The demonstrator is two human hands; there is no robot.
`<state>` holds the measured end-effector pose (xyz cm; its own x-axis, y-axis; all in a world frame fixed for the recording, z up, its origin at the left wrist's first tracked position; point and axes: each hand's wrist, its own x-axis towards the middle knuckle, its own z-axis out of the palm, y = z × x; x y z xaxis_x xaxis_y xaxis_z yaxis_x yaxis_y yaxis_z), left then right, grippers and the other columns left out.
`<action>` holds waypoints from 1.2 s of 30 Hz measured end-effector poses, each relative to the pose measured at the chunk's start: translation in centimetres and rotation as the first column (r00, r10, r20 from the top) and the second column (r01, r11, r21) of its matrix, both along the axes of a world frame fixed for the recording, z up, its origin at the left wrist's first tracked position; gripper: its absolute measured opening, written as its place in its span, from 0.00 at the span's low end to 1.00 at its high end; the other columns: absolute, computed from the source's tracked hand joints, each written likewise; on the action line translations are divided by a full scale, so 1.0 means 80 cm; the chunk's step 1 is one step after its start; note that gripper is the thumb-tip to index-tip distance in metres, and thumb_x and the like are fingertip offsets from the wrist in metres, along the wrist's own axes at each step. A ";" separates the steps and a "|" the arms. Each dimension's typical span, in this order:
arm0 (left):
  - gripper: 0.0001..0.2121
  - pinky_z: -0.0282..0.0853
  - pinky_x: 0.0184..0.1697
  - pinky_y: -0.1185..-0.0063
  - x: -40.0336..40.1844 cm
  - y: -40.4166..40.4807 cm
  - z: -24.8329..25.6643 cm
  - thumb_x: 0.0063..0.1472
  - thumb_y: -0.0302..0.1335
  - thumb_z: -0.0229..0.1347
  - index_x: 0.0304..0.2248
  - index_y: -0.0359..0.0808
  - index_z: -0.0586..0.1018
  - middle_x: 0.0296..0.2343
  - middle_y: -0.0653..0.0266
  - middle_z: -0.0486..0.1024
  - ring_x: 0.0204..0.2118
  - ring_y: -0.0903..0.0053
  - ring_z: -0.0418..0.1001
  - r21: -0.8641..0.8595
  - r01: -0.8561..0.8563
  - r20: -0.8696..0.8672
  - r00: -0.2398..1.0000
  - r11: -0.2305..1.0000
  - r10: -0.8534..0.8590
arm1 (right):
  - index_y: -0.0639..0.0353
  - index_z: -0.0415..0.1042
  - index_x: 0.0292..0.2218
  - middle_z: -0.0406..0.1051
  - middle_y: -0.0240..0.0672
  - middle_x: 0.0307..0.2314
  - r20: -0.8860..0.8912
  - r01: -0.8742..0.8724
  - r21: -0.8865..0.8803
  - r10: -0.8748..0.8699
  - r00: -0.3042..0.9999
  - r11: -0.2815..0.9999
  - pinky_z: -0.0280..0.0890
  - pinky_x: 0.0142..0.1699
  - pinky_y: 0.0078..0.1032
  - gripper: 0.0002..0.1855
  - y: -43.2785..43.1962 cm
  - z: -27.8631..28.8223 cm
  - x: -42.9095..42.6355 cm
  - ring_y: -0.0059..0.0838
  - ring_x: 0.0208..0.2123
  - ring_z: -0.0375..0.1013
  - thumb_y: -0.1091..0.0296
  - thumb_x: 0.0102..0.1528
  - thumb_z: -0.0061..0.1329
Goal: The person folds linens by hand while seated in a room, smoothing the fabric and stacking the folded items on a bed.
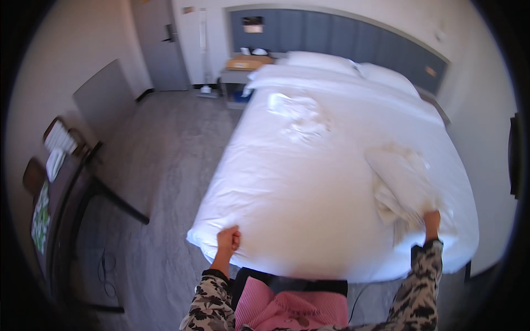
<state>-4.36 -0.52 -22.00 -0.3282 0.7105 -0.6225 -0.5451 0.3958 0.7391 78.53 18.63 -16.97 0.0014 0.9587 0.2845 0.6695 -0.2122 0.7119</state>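
Observation:
A bed made up with a white duvet (290,198) fills the space before me. Above its near left corner is my left hand (229,241), fingers curled into a fist; no cloth is visible in it. On the right side of the bed, my right hand (432,220) grips the near end of a crumpled off-white cloth (399,178), blurred along its edges. The cloth lies partly folded over itself on the duvet. Farther up, a bunched white cloth (298,113) rests on the bed by itself.
White pillows (323,61) lie against the blue-grey headboard panel (331,31). A nightstand (238,77) holding a wooden tray (248,63) stands at the far left. On my left are a dark table (62,198) and a loose cable (108,269) on the floor. A door (159,45) is behind.

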 end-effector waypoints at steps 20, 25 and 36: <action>0.12 0.44 0.06 0.83 -0.010 -0.013 -0.030 0.53 0.32 0.52 0.17 0.36 0.69 0.07 0.67 0.61 0.05 0.81 0.53 0.118 0.000 0.030 1.000 0.993 -0.004 | 0.61 0.59 0.27 0.56 0.26 0.22 -0.455 -0.101 0.887 0.889 -0.041 0.450 0.55 0.35 0.16 0.11 -0.006 0.378 -0.347 0.19 0.27 0.54 0.64 0.56 0.43; 0.10 0.47 0.08 0.85 0.004 -0.014 0.004 0.56 0.34 0.50 0.22 0.37 0.71 0.10 0.71 0.63 0.07 0.84 0.55 0.079 0.053 0.126 0.990 0.996 -0.062 | 0.55 0.64 0.36 0.65 0.26 0.26 -0.137 0.129 0.954 0.775 -0.616 0.272 0.60 0.35 0.15 0.07 -0.116 0.527 -0.470 0.14 0.29 0.62 0.64 0.58 0.39; 0.30 0.62 0.47 0.63 0.157 0.013 0.187 0.55 0.52 0.46 0.46 0.34 0.66 0.42 0.54 0.67 0.47 0.61 0.64 0.644 0.014 0.528 0.715 0.765 -0.458 | 0.54 0.62 0.30 0.66 0.23 0.22 -0.506 -0.320 0.731 0.164 -0.847 0.603 0.59 0.29 0.11 0.04 -0.129 0.439 -0.539 0.11 0.23 0.63 0.67 0.58 0.40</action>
